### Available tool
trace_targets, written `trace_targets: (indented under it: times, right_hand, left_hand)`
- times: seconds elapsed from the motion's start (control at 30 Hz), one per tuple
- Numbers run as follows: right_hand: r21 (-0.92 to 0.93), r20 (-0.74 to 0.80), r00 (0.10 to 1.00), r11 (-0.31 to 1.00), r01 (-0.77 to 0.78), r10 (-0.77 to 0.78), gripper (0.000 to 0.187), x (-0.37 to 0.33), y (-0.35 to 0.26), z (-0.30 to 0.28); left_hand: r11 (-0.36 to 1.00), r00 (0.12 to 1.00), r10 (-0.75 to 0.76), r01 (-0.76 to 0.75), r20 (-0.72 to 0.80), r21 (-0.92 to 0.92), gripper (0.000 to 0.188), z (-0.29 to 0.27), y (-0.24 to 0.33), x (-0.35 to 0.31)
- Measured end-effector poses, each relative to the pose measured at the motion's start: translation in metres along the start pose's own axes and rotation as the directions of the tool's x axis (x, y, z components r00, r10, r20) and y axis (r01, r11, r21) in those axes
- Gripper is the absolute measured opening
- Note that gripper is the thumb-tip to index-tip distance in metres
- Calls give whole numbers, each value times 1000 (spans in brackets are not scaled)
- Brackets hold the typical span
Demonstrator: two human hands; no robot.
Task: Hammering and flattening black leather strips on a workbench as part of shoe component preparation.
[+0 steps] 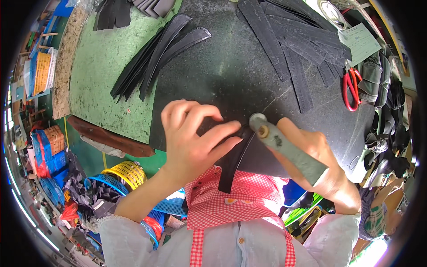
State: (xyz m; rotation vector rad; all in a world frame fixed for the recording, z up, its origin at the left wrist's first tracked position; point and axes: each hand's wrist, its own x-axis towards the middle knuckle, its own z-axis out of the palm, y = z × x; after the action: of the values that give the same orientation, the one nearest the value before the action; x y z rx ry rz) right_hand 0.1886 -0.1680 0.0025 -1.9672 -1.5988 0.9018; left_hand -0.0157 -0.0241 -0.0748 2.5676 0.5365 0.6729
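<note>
In my right hand (307, 151) is a hammer (293, 153) with a grey metal head. Its round face is just above the near part of the dark work slab (213, 84), close to my left fingertips. A narrow black strip (231, 171) runs from beneath the hammer face toward my apron, its near end hanging past the slab's edge. The thumb and forefinger of my left hand (191, 133) pinch this strip near the hammer; the other fingers are bent. The hammer's handle is mostly hidden by its head and my right hand.
A fan of black strips (155, 58) lies at the left of the slab, a larger pile (293, 40) at the far right. Red-handled scissors (351, 89) rest at the right edge beside dark shoe parts. Baskets, one yellow (126, 174), stand below at the left.
</note>
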Motion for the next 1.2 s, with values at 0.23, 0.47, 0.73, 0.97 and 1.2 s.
trace_targets:
  times: [0.23,0.47,0.73,0.97,1.2]
  right_hand:
    - [70,-18,993,991,-112,114,17,-20,-5,-16]
    - [-53,43,995,995,-88,91,18,-23,-4,-7]
    - [23,-19,997,997,-76,76,16,-12,0,-10]
    - [-50,-72,997,999,-10,7,14,-9,2,1]
    - [104,114,990,990,-96,84,16,-9,0,-7]
  left_hand:
    - [964,971,233,-223,55,-147,21,9,-9,31]
    - [911,907,410,-403,92,-83,25,9,-10,33]
    - [943,950,287,-257,127,-210,24,3,-21,36]
    - [920,915,391,-386,99,-68,24,4,-14,25]
    - [962,968,228,-208,106,-177,30,-2,-24,30]
